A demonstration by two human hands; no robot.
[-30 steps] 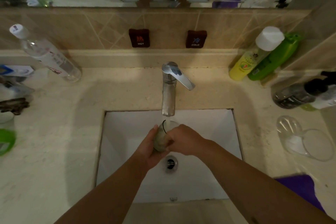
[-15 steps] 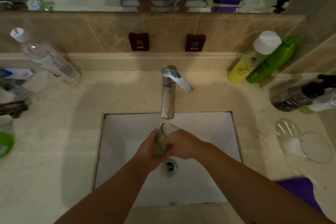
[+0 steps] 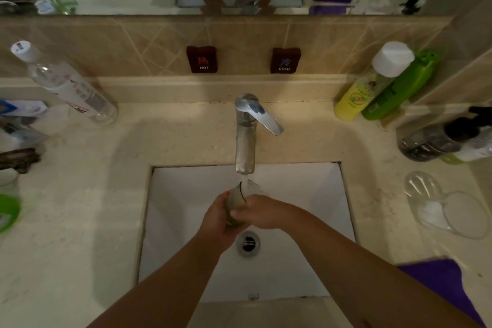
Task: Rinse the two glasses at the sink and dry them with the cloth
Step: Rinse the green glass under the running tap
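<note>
A clear glass [image 3: 237, 199] is held under the spout of the chrome tap [image 3: 245, 136], above the white sink [image 3: 183, 221]. My left hand [image 3: 217, 221] grips its lower part from the left. My right hand [image 3: 259, 212] wraps round it from the right, hiding most of the body. Water runs from the spout into its open mouth. A second clear glass [image 3: 442, 205] lies on its side on the counter at the right. Near the front right corner lies the purple cloth [image 3: 447, 290].
Yellow and green bottles [image 3: 372, 88] lean on the back ledge at the right, and dark pump bottles [image 3: 436, 141] lie below them. A clear plastic bottle [image 3: 69, 85] leans at the left. The drain [image 3: 249, 243] sits under my hands. Clutter lines the left counter edge.
Both hands keep their grip on the glass under the tap; the view has tilted slightly, so everything sits a little lower in frame.
</note>
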